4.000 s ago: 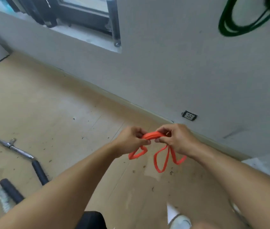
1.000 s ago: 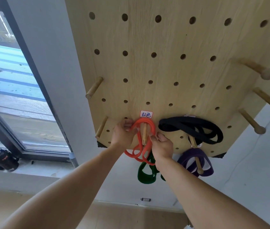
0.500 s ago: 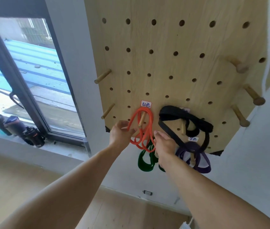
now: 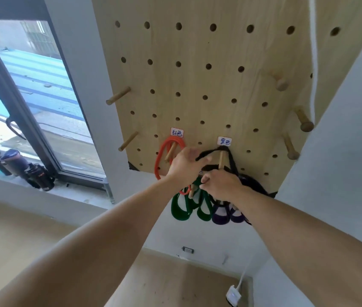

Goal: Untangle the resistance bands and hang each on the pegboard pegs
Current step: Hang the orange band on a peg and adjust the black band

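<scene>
The orange band (image 4: 159,161) hangs on a wooden peg under a white label on the pegboard (image 4: 197,85), with no hand on it. To its right, the black band (image 4: 231,159) is draped over the neighbouring labelled peg (image 4: 221,159). My left hand (image 4: 183,166) pinches the black band's left strand beside that peg. Just below the peg, my right hand (image 4: 221,185) is closed around the band's lower loops. A green band (image 4: 180,210) and a purple band (image 4: 220,216) hang beneath my hands, their pegs mostly hidden.
Bare pegs stick out at the board's left (image 4: 118,96) and right (image 4: 304,122). A white cord (image 4: 313,63) hangs down the right side. Bottles (image 4: 28,169) stand on the window sill at left. A wall outlet (image 4: 187,249) and a power strip (image 4: 233,295) are below.
Both hands let go of the orange band, which now hangs on its peg, and moved right onto the black band. The black band now hangs narrower over its peg.
</scene>
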